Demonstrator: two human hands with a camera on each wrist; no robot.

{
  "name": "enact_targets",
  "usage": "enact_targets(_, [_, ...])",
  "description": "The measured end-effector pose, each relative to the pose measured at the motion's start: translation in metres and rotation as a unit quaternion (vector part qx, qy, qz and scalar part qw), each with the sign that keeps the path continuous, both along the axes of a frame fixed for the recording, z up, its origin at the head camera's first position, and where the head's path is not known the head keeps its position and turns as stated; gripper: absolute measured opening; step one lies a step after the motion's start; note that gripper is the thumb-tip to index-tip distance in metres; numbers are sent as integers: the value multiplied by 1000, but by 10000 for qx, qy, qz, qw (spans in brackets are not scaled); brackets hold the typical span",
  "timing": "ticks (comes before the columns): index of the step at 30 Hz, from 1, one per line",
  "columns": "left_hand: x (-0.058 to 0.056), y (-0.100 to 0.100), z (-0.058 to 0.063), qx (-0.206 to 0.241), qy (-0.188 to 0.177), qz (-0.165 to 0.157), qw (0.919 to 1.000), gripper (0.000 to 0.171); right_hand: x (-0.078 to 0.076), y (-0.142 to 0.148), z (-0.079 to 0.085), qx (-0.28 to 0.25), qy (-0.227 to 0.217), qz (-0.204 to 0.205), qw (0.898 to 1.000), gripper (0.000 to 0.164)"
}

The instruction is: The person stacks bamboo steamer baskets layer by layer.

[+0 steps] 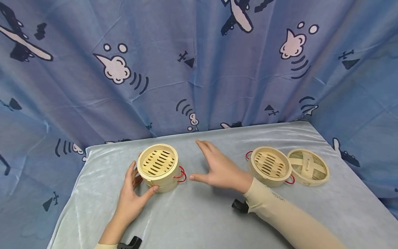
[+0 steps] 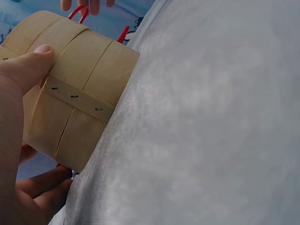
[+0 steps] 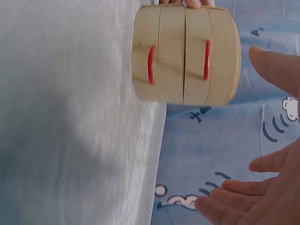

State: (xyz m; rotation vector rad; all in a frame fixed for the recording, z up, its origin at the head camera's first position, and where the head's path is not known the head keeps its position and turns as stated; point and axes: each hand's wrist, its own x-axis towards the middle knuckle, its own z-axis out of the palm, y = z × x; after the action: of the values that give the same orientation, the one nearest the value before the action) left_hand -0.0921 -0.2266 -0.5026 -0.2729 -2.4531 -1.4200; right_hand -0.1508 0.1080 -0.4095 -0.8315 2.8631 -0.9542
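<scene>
Two bamboo steamer baskets [image 1: 163, 183] stand stacked at the left of the table, the slatted floor of the upper one showing. Red cord handles [image 1: 180, 174] stick out on the stack's right side. My left hand [image 1: 132, 195] holds the stack from the left, its thumb on the near wall and its fingers round the far left side. In the left wrist view that thumb [image 2: 33, 65] lies on the upper basket. To the right of the stack, my right hand [image 1: 217, 169] is spread with thumb and fingers apart, holding nothing; the right wrist view shows a gap before the stack.
Farther right stands another bamboo steamer basket [image 1: 270, 166] with red handles. A woven bamboo lid [image 1: 308, 167] lies against its right side. A pale grey cloth [image 1: 205, 221] covers the table, and a blue patterned curtain [image 1: 168, 76] hangs behind it.
</scene>
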Motion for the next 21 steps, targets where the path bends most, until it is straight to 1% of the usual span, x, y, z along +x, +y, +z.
enact_targets(4, [-1,1,-1,16,23,21,10000,122,3,15,2,74,135,-110,9998,115])
enact_targets(10, [0,2,0,24,29,6,10000,122,14,38,4,185,162,-256,9994,114])
enact_targets(16, [1,2,2,28,8,37,10000,122,20,56,5,147,173,-330,9992,113])
enact_targets(21, [2,3,2,29,-25,24,10000,121,25,70,5,349,225,-451,9981,113])
